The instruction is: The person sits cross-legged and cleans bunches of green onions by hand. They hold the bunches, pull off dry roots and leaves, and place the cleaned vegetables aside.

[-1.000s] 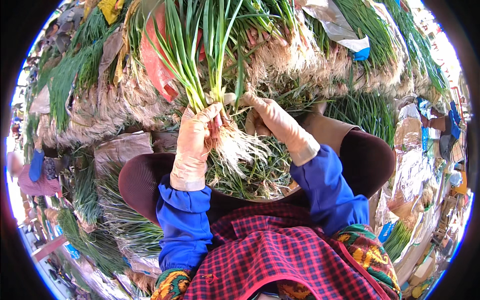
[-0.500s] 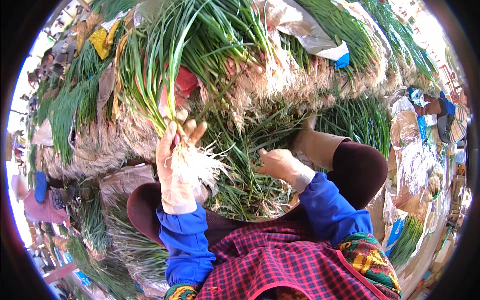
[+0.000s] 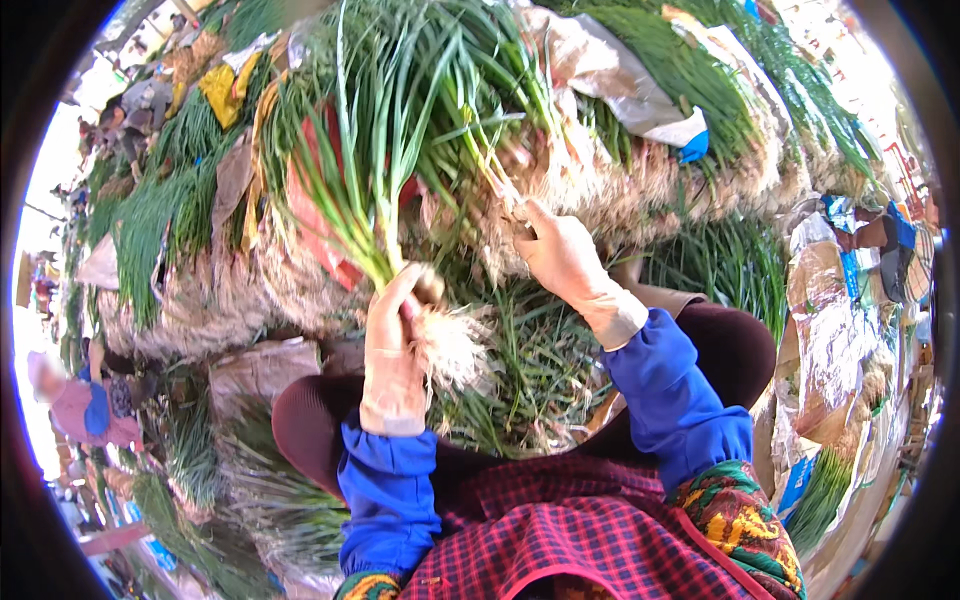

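My left hand [image 3: 393,350] is closed round the lower stems of a bunch of green onions [image 3: 375,255]. Their green leaves fan up and away, and pale stringy roots hang out beside my palm. Farther off to the right, my right hand [image 3: 570,262] pinches the root end of another green onion [image 3: 495,178] at the edge of the large heap [image 3: 480,60]. How many stalks those fingers hold is hard to make out. Below my hands, loose trimmed leaves [image 3: 530,360] lie between my bent knees.
Long rows of green onions [image 3: 670,60] stretch away, roots facing me, with a pale plastic sheet [image 3: 600,70] over some. A red sheet [image 3: 320,215] shows under the held leaves. More onions [image 3: 725,265] lie beyond my right knee. Another person [image 3: 95,405] is at the far left.
My left hand, still gripping its bunch, has shifted right and slightly nearer. My right hand has reached forward from above the loose leaves to an onion at the heap's edge.
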{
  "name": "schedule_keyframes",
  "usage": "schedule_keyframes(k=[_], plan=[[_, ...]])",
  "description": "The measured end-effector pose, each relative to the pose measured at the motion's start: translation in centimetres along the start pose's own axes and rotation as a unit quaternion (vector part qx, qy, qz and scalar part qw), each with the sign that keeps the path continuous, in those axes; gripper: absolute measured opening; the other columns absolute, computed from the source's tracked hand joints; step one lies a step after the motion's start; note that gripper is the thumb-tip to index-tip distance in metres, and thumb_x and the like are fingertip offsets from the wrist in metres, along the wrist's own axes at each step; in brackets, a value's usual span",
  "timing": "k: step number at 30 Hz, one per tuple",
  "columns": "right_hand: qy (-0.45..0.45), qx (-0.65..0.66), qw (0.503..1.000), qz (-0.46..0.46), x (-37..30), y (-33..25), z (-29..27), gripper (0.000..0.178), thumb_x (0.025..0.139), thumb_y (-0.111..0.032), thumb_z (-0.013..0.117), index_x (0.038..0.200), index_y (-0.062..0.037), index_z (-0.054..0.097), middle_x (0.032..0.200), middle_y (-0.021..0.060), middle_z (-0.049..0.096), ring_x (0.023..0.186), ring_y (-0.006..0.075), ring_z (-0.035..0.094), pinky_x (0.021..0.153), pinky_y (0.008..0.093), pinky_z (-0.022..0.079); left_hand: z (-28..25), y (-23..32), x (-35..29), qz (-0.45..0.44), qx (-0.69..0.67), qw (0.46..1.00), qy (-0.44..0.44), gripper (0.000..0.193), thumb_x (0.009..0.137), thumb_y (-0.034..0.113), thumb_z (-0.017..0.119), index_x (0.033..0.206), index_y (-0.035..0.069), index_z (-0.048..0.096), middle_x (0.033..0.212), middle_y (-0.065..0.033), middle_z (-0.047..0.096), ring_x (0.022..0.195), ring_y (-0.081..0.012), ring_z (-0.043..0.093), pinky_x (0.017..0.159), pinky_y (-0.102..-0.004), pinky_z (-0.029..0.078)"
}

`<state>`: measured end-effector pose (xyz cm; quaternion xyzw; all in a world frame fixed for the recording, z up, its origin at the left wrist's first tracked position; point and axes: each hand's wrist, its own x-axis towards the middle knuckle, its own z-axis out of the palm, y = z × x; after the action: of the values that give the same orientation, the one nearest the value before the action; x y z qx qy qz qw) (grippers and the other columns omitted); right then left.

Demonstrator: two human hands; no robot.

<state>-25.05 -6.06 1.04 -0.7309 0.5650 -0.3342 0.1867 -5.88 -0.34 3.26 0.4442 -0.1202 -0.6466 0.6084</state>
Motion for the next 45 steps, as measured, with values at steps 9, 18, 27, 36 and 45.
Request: schedule_keyframes(k=[9,18,27,36,45], plan=[[-0.195,0.012,0.976,-0.096,-4.7,-4.4,1.0,0.032,0.073,-0.013,0.058,0.103,-0.0043,0.052,0.063,0.0191,0.059,0.062,0.0362,0.06,0.055,0.0446,0.048,-1.2,-0.7,0.8,-0.04,0.186,0.981,0.028,0.012,0.079,0.019,0.066,0.081,0.008,0.064,0.054,0.0065,0.047,0.043,-0.0029,0.04,0.039,-0.0176,0.029],[-0.216,0.176,0.934,-0.223,-3.7,-3.5,2.3,0.018,0.086,-0.022,0.054,0.096,-0.0062,0.057,0.066,0.0145,0.057,0.058,0.0332,0.058,0.053,0.0392,0.047,-2.0,-0.9,0.7,-0.059,0.15,0.986,-0.044,0.015,0.082,0.011,0.061,0.088,-0.003,0.064,0.062,0.0021,0.055,0.049,-0.0046,0.046,0.046,-0.0162,0.035],[-0.131,0.125,0.981,-0.074,-0.7,-3.1,5.0,0.025,0.086,-0.025,0.056,0.101,-0.0057,0.054,0.073,0.018,0.06,0.068,0.0372,0.06,0.059,0.04,0.047,-2.1,-1.1,0.3,-0.042,0.198,0.979,-0.013,0.01,0.082,0.011,0.058,0.09,0.005,0.06,0.066,0.0019,0.057,0.051,-0.0044,0.051,0.041,-0.016,0.037],[-0.022,-0.054,0.986,-0.155,-2.5,-1.6,6.2,0.008,0.079,-0.012,0.051,0.076,-0.0039,0.05,0.062,0.0126,0.057,0.057,0.0313,0.059,0.051,0.0413,0.047,-3.6,-0.9,0.1,-0.104,0.063,0.985,-0.122,0.015,0.085,0.014,0.055,0.09,0.0,0.054,0.065,-0.0009,0.048,0.057,-0.0118,0.05,0.051,-0.0219,0.043],[-0.17,0.184,0.96,0.129,-1.6,-2.2,4.1,0.049,0.084,-0.02,0.06,0.126,-0.0035,0.044,0.077,0.0124,0.063,0.058,0.0178,0.058,0.056,0.0305,0.05,-4.4,-0.1,-0.2,-0.144,-0.132,0.955,-0.223,0.011,0.084,0.008,0.052,0.086,-0.001,0.045,0.078,-0.0064,0.05,0.053,-0.0113,0.037,0.053,-0.0252,0.032]])
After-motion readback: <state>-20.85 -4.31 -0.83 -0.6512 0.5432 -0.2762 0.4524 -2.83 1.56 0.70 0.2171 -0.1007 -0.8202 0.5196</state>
